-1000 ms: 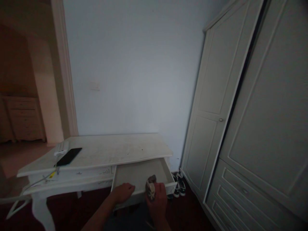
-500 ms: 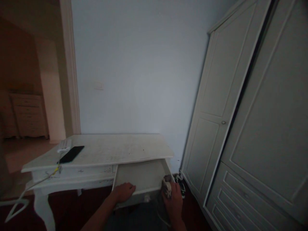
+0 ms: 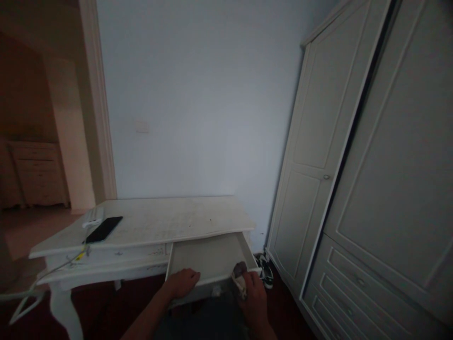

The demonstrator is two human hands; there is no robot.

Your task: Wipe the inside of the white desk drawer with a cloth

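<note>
A white desk [image 3: 159, 222] stands against the wall with its right drawer [image 3: 208, 257] pulled out and showing a bare bottom. My left hand [image 3: 182, 282] grips the drawer's front edge near its left end, fingers curled over the rim. My right hand [image 3: 253, 295] is closed round a crumpled brownish cloth [image 3: 239, 278] and holds it at the drawer's front right corner, on the rim.
A black phone [image 3: 104, 229] and a white remote [image 3: 92, 217] lie on the desk's left end, with a cable [image 3: 67, 262] hanging off. A tall white wardrobe [image 3: 371, 179] fills the right side. Shoes [image 3: 266, 274] sit on the floor between desk and wardrobe. A doorway opens at left.
My right hand with the cloth moved from the middle of the drawer's front edge rightward to its right corner. My left hand has stayed on the front edge.
</note>
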